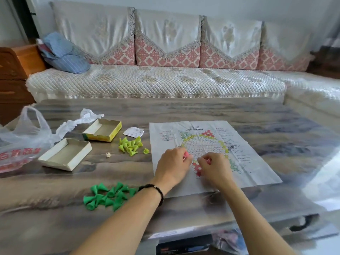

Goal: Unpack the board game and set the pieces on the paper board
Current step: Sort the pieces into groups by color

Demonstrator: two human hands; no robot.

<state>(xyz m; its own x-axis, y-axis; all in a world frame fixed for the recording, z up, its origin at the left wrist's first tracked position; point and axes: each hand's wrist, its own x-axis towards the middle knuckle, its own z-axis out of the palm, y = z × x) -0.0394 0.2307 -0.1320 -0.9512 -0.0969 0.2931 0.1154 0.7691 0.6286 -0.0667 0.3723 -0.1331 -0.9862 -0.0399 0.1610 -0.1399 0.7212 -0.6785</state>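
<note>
A creased paper board [211, 144] lies flat on the marbled tabletop [184, 111], printed with a ring of coloured hexagon cells and blocks of small text down both sides. Both hands work over its near middle. The left hand [173, 165] is curled closed with a pink piece [186, 154] showing between the fingertips; a dark beaded bracelet [156, 189] sits on that wrist. The right hand [214, 168] is likewise closed, pinching another pink piece [208, 161] just above the red cells at the board's near end. How many pieces each hand holds is hidden by the fingers.

Left of the board, a heap of yellow-green cone pieces [131, 145] rests on the tabletop, one of them lying a little apart beside the paper's edge. Nearer the person, a heap of darker green cone pieces [108, 196] lies just left of the left forearm. A small pale die [108, 154] sits alone between the yellow-green heap and the open box tray [65, 154]. The second box half [102, 130] — yellow on its outer sides — stands behind it, also open and empty-looking. A small folded slip of paper [133, 131] lies between that box and the board. A crumpled clear plastic bag [27, 137] with red lettering spreads over the left end, and a quilted sofa [156, 80] runs behind.
</note>
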